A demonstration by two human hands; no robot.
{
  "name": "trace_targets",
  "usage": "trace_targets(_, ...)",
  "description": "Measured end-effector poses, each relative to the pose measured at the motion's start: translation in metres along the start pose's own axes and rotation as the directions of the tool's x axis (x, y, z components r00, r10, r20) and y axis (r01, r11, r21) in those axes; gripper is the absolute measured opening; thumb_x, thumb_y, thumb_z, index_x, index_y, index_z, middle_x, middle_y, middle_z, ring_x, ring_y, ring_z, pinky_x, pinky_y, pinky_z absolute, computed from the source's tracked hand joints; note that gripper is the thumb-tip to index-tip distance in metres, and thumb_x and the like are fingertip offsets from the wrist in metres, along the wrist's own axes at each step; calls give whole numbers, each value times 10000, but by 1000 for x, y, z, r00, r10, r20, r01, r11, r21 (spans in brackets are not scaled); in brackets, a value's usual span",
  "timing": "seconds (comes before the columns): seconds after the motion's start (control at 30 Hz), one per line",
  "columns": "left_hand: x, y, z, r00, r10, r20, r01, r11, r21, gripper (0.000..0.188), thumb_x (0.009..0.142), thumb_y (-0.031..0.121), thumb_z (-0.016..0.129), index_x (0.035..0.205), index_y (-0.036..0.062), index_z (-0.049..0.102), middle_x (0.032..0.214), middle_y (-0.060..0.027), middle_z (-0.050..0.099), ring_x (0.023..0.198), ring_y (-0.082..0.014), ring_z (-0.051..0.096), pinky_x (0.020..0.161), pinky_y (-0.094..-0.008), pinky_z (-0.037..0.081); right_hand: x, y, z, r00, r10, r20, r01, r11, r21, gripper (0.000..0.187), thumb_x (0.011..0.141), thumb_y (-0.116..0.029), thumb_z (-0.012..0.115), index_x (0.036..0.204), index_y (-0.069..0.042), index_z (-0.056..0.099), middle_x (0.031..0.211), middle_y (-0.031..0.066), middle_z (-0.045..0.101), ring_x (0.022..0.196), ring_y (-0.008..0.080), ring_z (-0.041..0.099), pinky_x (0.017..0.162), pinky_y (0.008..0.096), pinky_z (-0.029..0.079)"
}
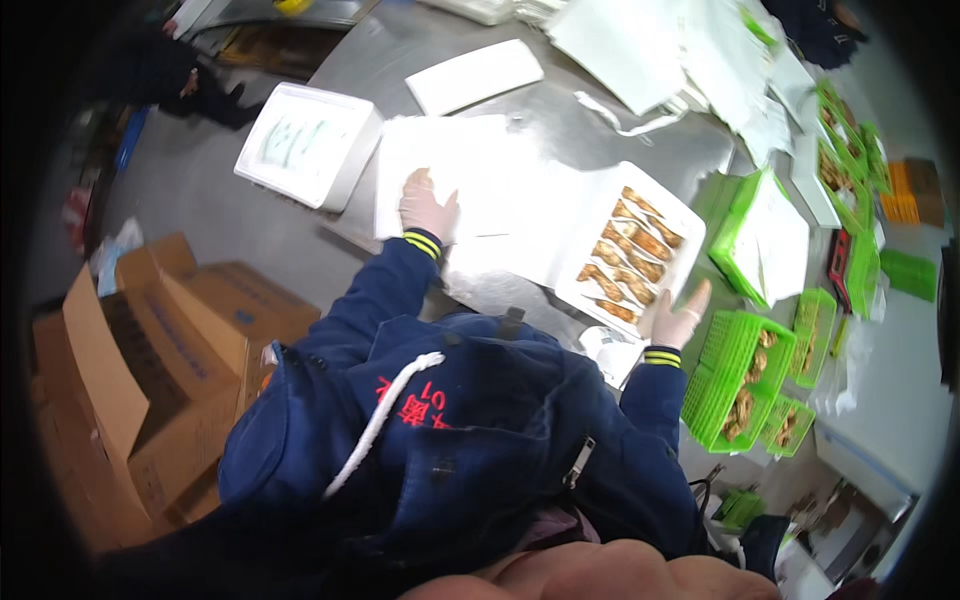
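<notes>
On the steel table lies a stack of white paper sheets [490, 165], with my gloved left hand [428, 207] resting flat on its near left part, fingers apart. To the right, an open white foam box [573, 285] holds several brown, elongated mushrooms [628, 262] laid in slanting rows on a white lining. White sheet material stretches from the stack to the box's left side. My gloved right hand [680, 315] is at the box's near right corner, fingers extended and thumb apart; whether it touches the wall I cannot tell. Neither hand holds anything.
A closed white foam box [308, 145] stands left; a white lid [475, 77] lies behind the sheets. Green baskets [735, 375], some with mushrooms, line the right side. Cardboard boxes [180, 370] stand at lower left. Another person [195, 75] is at far left, another [815, 30] at far right.
</notes>
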State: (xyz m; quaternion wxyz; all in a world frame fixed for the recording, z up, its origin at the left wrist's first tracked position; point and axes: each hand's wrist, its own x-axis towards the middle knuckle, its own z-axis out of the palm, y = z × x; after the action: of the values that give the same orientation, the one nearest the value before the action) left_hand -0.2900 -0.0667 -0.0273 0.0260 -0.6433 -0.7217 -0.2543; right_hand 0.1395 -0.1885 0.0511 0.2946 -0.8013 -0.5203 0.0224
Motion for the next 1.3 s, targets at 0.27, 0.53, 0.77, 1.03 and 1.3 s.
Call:
trace_targets(0.27, 2, -94, 7, 776, -477, 412, 537, 842, -37, 522, 846, 408, 674, 1126, -27, 600, 1123, -215, 638, 1074, -331, 605, 935, -426, 472, 8, -154, 39, 850, -336, 405, 224, 927, 300, 410, 903, -141, 621, 1287, -4, 574, 1177, 211, 656, 1122, 330, 621, 979, 361, 467)
trace_targets(0.53, 5, -10, -22, 819, -214, 532, 524, 657, -542, 459, 858, 181, 671, 1250, -8, 525, 1111, -224, 653, 1045, -317, 641, 910, -363, 492, -28, -271, 187, 578, -319, 752, -171, 853, 493, 739, 879, -427, 634, 1420, 17, 397, 1302, 252, 574, 1140, 328, 621, 874, 365, 522)
trace_targets(0.77, 10, -30, -39, 737, -4, 676, 672, 106, -733, 605, 918, 225, 661, 1409, -16, 402, 1345, -171, 534, 1109, -186, 575, 914, -296, 497, -10, -230, 242, 488, -91, 868, -479, 804, 353, 442, 970, -333, 505, 1198, 29, 615, 1065, 248, 679, 1044, 336, 645, 903, 378, 477)
trace_targets(1.03, 17, -25, -19, 691, -145, 708, 711, -41, -702, 431, 896, 160, 700, 1219, -74, 536, 1030, -137, 673, 898, -159, 651, 790, -257, 530, -19, -263, 212, 521, -279, 806, -212, 873, 439, 455, 910, -347, 605, 1183, 16, 639, 1022, 202, 706, 967, 296, 678, 866, 350, 505)
trace_targets(1.3, 18, -27, -20, 683, -241, 690, 726, 114, -678, 361, 915, 210, 687, 1135, -64, 603, 960, -103, 685, 812, -132, 645, 722, -243, 527, -6, -286, 183, 649, -199, 735, -84, 941, 328, 405, 884, -312, 670, 1126, 13, 683, 949, 148, 726, 868, 191, 680, 799, 285, 506)
